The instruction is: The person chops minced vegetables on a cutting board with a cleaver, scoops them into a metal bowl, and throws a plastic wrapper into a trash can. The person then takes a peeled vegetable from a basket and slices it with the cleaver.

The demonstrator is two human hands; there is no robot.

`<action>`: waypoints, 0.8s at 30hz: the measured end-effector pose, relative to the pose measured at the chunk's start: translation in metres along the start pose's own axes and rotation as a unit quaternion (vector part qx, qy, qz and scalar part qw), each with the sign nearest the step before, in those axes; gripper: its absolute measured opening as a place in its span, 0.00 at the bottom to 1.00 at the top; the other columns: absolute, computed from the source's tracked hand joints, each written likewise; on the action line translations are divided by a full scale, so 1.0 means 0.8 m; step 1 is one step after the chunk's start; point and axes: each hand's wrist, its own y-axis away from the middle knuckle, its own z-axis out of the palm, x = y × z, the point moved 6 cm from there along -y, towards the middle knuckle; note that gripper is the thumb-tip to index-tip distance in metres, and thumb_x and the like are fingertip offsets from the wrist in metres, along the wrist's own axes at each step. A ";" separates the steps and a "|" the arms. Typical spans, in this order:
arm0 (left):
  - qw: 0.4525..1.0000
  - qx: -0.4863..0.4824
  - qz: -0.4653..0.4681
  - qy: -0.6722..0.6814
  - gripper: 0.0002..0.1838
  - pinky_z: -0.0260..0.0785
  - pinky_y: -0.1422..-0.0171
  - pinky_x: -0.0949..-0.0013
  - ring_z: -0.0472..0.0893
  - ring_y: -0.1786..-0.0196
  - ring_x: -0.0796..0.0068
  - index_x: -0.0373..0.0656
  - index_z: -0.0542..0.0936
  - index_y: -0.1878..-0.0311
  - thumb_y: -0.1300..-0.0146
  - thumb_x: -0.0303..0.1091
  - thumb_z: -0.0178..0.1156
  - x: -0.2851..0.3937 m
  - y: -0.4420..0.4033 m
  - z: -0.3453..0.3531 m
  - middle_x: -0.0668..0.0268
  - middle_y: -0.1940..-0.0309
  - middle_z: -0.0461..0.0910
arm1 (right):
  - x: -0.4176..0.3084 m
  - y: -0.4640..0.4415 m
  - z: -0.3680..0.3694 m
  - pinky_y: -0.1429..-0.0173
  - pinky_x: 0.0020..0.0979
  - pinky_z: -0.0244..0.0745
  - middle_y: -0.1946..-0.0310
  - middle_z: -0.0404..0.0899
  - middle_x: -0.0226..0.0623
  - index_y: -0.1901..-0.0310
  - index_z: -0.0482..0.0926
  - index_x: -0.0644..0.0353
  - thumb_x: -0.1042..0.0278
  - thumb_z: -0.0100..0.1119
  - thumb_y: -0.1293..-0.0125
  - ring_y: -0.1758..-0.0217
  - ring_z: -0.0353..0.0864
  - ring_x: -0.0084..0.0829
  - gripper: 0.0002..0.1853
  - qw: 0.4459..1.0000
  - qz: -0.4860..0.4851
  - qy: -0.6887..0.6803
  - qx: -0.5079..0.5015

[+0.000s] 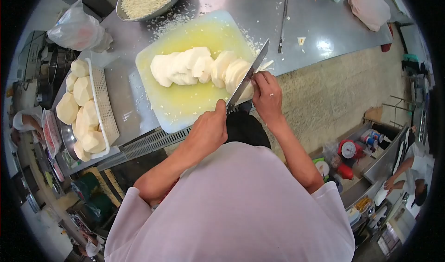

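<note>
My left hand [209, 124] is closed round the handle of a kitchen knife [250, 74], whose long blade points up and to the right. The blade stands against a row of peeled, pale root vegetable slices [226, 67]. At the row's near right end, my right hand [268, 93] has its fingers bent and pressed on the vegetable beside the blade. Another overlapping row of slices [178, 66] lies further left. Both rows rest on a pale cutting board [194, 102] with a yellowish middle. Part of the vegetable is hidden behind blade and fingers.
A white perforated basket [104, 104] beside whole peeled root vegetables [83, 90] stands left. Behind the board are a metal bowl of chopped white pieces [150, 0] and a plastic bag [79, 30]. A thin dark tool [282, 25] lies on the metal table [320, 44]. Other people work at both sides.
</note>
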 end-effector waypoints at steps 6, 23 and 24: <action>0.999 0.003 -0.019 -0.035 0.13 0.69 0.61 0.38 0.80 0.67 0.30 0.26 0.64 0.51 0.33 0.21 0.56 -0.067 -0.027 0.081 0.36 0.76 0.77 | 0.004 0.003 -0.002 0.55 0.45 0.75 0.62 0.79 0.45 0.60 0.78 0.66 0.84 0.60 0.39 0.58 0.80 0.51 0.06 1.000 0.008 -0.014 -0.012; 1.000 -0.002 -0.029 0.003 0.11 0.66 0.64 0.40 0.78 0.69 0.29 0.29 0.64 0.52 0.31 0.22 0.56 0.007 0.002 -0.002 0.36 0.78 0.75 | 0.006 0.006 0.002 0.53 0.46 0.76 0.60 0.81 0.47 0.58 0.79 0.66 0.87 0.59 0.46 0.56 0.80 0.51 0.13 1.000 0.010 0.005 -0.019; 1.000 0.001 -0.024 0.001 0.12 0.67 0.64 0.40 0.78 0.69 0.29 0.28 0.64 0.52 0.32 0.21 0.55 0.006 0.002 0.002 0.36 0.78 0.76 | 0.006 0.007 0.001 0.53 0.46 0.76 0.60 0.81 0.47 0.58 0.79 0.67 0.87 0.59 0.46 0.56 0.80 0.51 0.13 1.000 0.010 0.001 -0.016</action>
